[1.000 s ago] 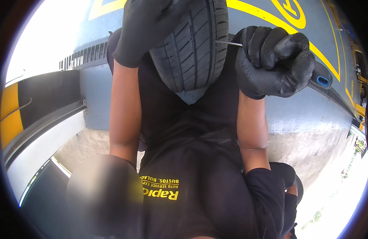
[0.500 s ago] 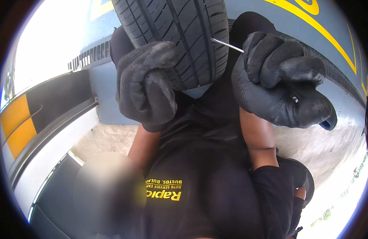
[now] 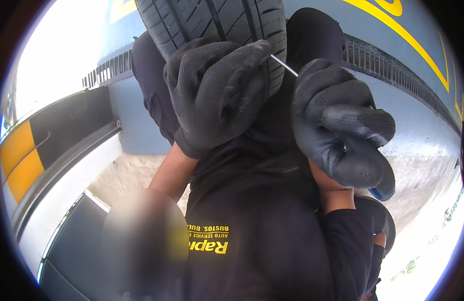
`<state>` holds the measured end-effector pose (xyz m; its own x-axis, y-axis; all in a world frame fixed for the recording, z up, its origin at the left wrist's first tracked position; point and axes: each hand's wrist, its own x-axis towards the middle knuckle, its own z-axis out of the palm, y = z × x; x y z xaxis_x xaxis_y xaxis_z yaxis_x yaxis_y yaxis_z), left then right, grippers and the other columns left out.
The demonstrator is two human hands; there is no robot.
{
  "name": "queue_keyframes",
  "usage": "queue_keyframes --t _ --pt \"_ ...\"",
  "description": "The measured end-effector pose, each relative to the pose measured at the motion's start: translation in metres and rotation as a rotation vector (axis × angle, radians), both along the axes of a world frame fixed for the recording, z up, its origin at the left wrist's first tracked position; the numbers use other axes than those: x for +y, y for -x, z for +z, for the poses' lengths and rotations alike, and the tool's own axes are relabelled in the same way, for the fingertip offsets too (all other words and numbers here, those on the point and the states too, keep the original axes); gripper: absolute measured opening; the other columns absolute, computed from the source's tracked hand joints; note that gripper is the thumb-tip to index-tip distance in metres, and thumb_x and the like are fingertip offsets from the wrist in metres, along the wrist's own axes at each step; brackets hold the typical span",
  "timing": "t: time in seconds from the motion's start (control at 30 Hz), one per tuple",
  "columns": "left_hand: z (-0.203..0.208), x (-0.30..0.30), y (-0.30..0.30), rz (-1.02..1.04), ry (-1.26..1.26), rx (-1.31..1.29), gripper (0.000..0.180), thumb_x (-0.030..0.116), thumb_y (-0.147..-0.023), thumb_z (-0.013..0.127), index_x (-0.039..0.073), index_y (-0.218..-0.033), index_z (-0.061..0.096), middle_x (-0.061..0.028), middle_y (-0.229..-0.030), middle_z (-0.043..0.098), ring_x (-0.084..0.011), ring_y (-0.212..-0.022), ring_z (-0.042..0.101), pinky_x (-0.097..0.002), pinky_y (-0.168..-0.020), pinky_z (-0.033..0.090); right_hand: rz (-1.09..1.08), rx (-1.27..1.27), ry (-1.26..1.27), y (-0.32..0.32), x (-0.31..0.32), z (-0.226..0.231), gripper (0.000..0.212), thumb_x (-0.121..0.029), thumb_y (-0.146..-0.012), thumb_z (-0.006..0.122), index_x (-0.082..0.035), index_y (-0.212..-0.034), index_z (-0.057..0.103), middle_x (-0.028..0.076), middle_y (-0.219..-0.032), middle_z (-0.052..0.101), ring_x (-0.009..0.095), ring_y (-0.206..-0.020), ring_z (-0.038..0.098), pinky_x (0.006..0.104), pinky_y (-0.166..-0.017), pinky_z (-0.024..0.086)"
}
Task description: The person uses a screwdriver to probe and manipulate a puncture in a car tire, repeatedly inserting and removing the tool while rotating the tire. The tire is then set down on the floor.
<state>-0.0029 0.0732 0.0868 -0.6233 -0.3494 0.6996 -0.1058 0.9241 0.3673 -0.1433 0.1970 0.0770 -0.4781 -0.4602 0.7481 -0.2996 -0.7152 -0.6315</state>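
A black-treaded tyre point(image 3: 217, 19) stands upright between my knees. My right hand point(image 3: 340, 120), in a black work glove, is closed around a thin flat-tipped screwdriver; its bright metal shaft point(image 3: 284, 65) points up and left, and a blue handle end shows below the hand. My left hand point(image 3: 219, 93), gloved the same way, lies in front of the tyre with fingers curled. Its index fingertip meets the screwdriver's tip beside the tread's right edge. Whatever the left fingers pinch, if anything, is hidden.
Behind the tyre runs a grey-blue surface with a black slotted grating point(image 3: 387, 75) and yellow markings. A black-and-yellow painted edge point(image 3: 66, 128) lies at left. My dark-clothed knee point(image 3: 315, 37) is close to the tyre's right side.
My left hand has moved right and up across the tread to the screwdriver's tip. My right hand has dropped slightly, and the shaft has tilted more steeply, its tip drawn off the tread.
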Motion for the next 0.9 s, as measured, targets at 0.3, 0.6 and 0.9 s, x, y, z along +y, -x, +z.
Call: queue_keyframes --t 0.3,0.6,0.9 --pt "-0.024 0.069 -0.002 -0.077 -0.415 0.077 0.056 0.005 -0.076 0.080 -0.005 -0.129 0.062 -0.0151 -0.122 0.072 -0.0267 -0.094 0.074 -0.0333 -0.074 0.058 0.099 0.004 0.046 0.001 0.001 -0.007 0.071 -0.076 -0.096 0.042 -0.009 -0.109 0.060 0.012 -0.084 0.058 0.028 -0.065 0.060 0.0437 -0.062 0.052" --pt "-0.028 0.062 0.006 -0.176 -0.499 0.003 0.057 0.013 -0.080 0.081 -0.004 -0.130 0.061 -0.0145 -0.120 0.072 -0.0253 -0.089 0.072 -0.0341 -0.073 0.057 0.030 0.127 -0.068 -0.003 0.008 -0.007 0.064 -0.068 -0.101 0.034 -0.009 -0.099 0.059 0.013 -0.082 0.062 0.030 -0.069 0.064 0.0431 -0.061 0.054" --pt "-0.052 0.067 0.009 -0.265 -0.467 0.042 0.051 0.006 -0.073 0.078 0.000 -0.123 0.068 -0.0092 -0.109 0.075 -0.0238 -0.087 0.072 -0.0345 -0.072 0.057 -0.188 0.448 -0.545 0.014 0.040 0.038 0.065 -0.058 -0.108 0.023 -0.008 -0.082 0.054 0.014 -0.079 0.065 0.031 -0.071 0.067 0.0425 -0.061 0.056"
